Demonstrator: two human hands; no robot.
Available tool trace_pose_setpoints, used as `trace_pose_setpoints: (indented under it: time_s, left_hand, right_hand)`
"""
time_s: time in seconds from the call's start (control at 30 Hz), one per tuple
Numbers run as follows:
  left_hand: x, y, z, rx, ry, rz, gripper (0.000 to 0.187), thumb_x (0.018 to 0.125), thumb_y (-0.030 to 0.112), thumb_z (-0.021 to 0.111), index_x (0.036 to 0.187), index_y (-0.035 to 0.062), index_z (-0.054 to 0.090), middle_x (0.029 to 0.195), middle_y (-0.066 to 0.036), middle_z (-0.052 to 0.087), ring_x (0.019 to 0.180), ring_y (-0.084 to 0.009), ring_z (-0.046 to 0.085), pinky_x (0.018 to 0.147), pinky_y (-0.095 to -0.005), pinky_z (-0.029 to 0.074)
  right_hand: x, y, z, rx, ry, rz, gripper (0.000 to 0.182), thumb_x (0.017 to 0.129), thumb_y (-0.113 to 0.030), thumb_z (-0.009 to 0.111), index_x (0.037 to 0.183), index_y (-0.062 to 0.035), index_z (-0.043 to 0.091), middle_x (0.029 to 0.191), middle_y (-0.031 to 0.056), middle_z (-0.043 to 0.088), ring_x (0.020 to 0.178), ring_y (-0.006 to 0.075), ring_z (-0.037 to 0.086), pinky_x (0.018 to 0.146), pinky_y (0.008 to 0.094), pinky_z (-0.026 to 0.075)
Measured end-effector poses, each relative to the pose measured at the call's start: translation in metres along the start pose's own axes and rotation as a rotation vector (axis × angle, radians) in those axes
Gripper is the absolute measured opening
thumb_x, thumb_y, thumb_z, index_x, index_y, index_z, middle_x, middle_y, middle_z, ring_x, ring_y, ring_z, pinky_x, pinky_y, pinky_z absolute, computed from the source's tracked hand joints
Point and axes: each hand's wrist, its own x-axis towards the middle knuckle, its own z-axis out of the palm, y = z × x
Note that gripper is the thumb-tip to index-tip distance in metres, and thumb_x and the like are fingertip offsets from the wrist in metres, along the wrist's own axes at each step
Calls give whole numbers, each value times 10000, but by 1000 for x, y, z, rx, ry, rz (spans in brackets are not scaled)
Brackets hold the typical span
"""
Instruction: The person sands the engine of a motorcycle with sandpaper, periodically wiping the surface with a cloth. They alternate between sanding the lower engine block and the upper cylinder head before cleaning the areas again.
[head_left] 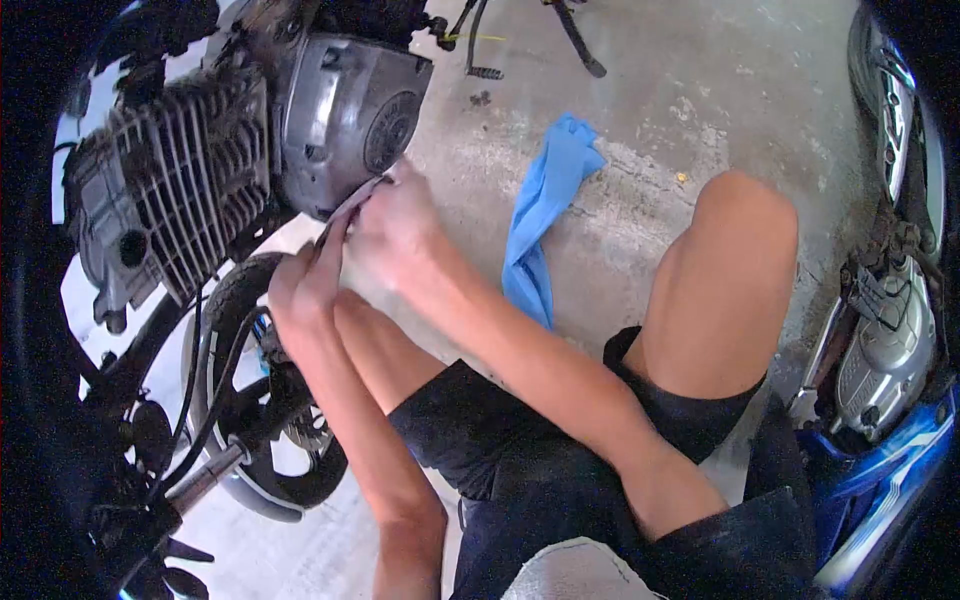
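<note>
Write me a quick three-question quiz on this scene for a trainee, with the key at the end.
1. Multiple choice: which is nearest to the person's right hand?
A) the wheel at lower left
B) the silver engine cover
C) the blue motorcycle at far right

2. Fill in the missing word: the blue cloth lies crumpled on the ____.

3. True or false: the left hand is holding the blue cloth.

Key: 1. B. 2. Floor. 3. False; the cloth lies apart from both hands.
</note>
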Motion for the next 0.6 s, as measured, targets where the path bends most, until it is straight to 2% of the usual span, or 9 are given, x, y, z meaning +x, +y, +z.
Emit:
trace_pose_setpoints:
  time_s: [0.07, 0.1, 0.2, 0.27, 0.33, 0.4, 0.47, 0.53, 0.6]
  left_hand:
    - [-6, 19, 0, 146, 7, 7, 573, 881, 489, 538, 972, -65, 657, 895, -267, 655, 963, -336, 628, 880, -343, 469]
    - [-19, 22, -3, 130, 90, 18, 557, 882, 478, 548, 952, -63, 663, 871, -263, 652, 943, -333, 635, 866, -361, 467]
    - [-6, 28, -3, 18, 150, 33, 527, 863, 474, 574, 919, -39, 682, 820, -255, 643, 891, -363, 630, 820, -378, 476]
    - [-10, 20, -6, 99, 95, 63, 564, 861, 515, 547, 897, -30, 690, 823, -257, 634, 883, -393, 615, 790, -385, 486]
    - [-18, 34, -10, 79, -7, -30, 550, 909, 444, 514, 998, -81, 648, 957, -265, 649, 982, -341, 620, 863, -360, 473]
    - [-18, 34, -14, -39, 40, -32, 502, 924, 372, 464, 1045, -99, 593, 1009, -262, 623, 1005, -341, 607, 892, -376, 470]
    - [-7, 22, -8, -347, 8, -17, 459, 940, 299, 415, 1092, -116, 538, 1060, -260, 598, 1027, -342, 594, 921, -391, 467]
    - [35, -1, 31, -1650, -179, -197, 422, 956, 227, 365, 1139, -134, 483, 1112, -257, 572, 1050, -343, 580, 950, -407, 464]
    - [50, -17, 62, -2341, -262, -417, 391, 971, 154, 316, 1186, -151, 428, 1164, -254, 547, 1073, -343, 567, 979, -422, 461]
  right_hand:
    - [38, 7, 80, -384, 1384, -149, 625, 999, -461, 152, 1274, 18, 443, 1325, 161, 481, 1252, 257, 394, 1081, 401, 259]
    - [46, 22, 82, -515, 1474, -223, 638, 996, -472, 159, 1258, 28, 457, 1317, 165, 487, 1239, 291, 396, 1077, 426, 252]
    - [52, 24, 78, -601, 1300, -153, 629, 998, -461, 158, 1241, 34, 460, 1299, 182, 493, 1211, 294, 409, 1084, 420, 238]
    - [35, 8, 71, 30, 416, 20, 610, 1001, -452, 161, 1217, 26, 472, 1288, 179, 502, 1188, 288, 421, 1085, 417, 231]
    - [40, 6, 79, -463, 1416, -147, 595, 1003, -444, 160, 1202, 17, 479, 1274, 166, 521, 1186, 279, 424, 1096, 417, 219]
    - [59, 14, 77, -608, 1271, -203, 621, 1002, -446, 131, 1219, 35, 459, 1282, 165, 519, 1194, 303, 416, 1111, 441, 194]
    - [53, 17, 82, -633, 1280, -43, 637, 998, -459, 113, 1216, 26, 465, 1274, 162, 524, 1193, 309, 415, 1109, 452, 188]
    - [32, 6, 77, -563, 1367, -55, 656, 996, -480, 115, 1193, 19, 492, 1246, 160, 538, 1170, 299, 424, 1091, 453, 205]
    - [34, 1, 72, -575, 1356, -108, 671, 993, -498, 117, 1160, 3, 531, 1214, 145, 554, 1139, 274, 435, 1072, 436, 225]
